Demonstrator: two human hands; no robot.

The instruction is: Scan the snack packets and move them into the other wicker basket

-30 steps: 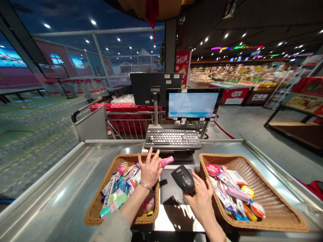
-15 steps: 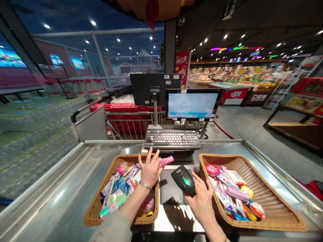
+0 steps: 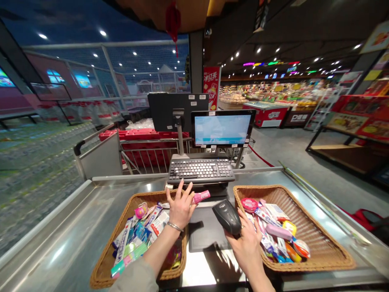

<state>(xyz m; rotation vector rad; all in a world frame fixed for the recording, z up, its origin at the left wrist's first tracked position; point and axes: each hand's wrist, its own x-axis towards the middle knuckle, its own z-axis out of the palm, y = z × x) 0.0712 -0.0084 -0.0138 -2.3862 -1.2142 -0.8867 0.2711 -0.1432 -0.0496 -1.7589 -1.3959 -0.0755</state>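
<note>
Between the thumb and fingers of my left hand (image 3: pixel 180 209) is a small pink tube-shaped pack (image 3: pixel 201 197), its end pointing right; the other fingers are spread. My right hand (image 3: pixel 245 243) is wrapped round a black barcode scanner (image 3: pixel 226 216), whose head points up and left toward the pack. Under my left arm stands a wicker basket (image 3: pixel 105 247) with sweets and bright wrapped packs, partly hidden by the forearm. To the right of the scanner, a second wicker basket (image 3: pixel 322 239) holds more wrapped sweets, bunched at its left side.
A keyboard (image 3: pixel 200 169) lies just beyond my hands, with a lit monitor (image 3: pixel 223 129) and a second screen's dark back (image 3: pixel 170 111) behind it. The metal counter (image 3: pixel 60 239) has raised edges. A grey pad (image 3: pixel 205 231) lies between the baskets.
The green light on the scanner has gone out. The scanner has turned and shifted slightly right relative to the pink pack. The whole view has swung a little to the right.
</note>
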